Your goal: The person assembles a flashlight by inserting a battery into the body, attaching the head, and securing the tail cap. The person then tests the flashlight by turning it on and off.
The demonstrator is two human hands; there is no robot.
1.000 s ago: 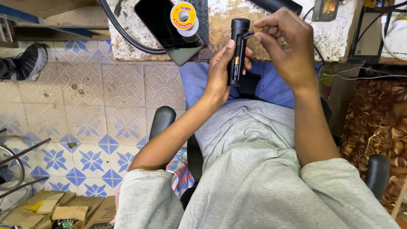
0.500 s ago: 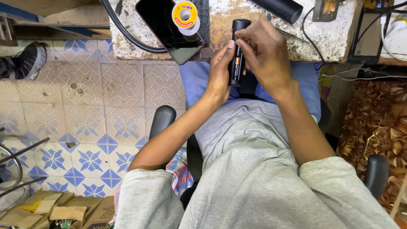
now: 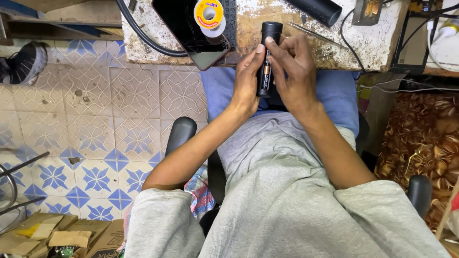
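Hands meet in front of the workbench [image 3: 382, 45], and I use that bench as my landmark. My left hand [image 3: 246, 79] and right hand [image 3: 294, 71] both close around a black flashlight [image 3: 267, 52], which stands nearly upright just at the bench's near edge, its rounded head overlapping the worn, paint-flecked top. The left fingers wrap the lower body from one side with the thumb pressed along the barrel; the right fingers [image 3: 282, 50] curl onto the barrel from the other side, so the grip is clamped on the flashlight from both sides. A small orange and gold band shows on the barrel between my palms.

On the bench, just beside the flashlight's head, lies a dark phone [image 3: 191, 28] with a spool of solder wire [image 3: 209, 14] resting on it. A thick black cable [image 3: 143, 38] curves across the bench's corner near the phone. A black cylinder [image 3: 318, 9] lies on the bench beyond my right hand, with thin metal tweezers [image 3: 318, 34] between it and my knuckles.

Below the bench, a patterned tile floor [image 3: 95, 119] spreads out. A dark shoe [image 3: 24, 64] sits on it well apart from the bench, and cardboard boxes [image 3: 52, 236] lie farthest away, near my knee.
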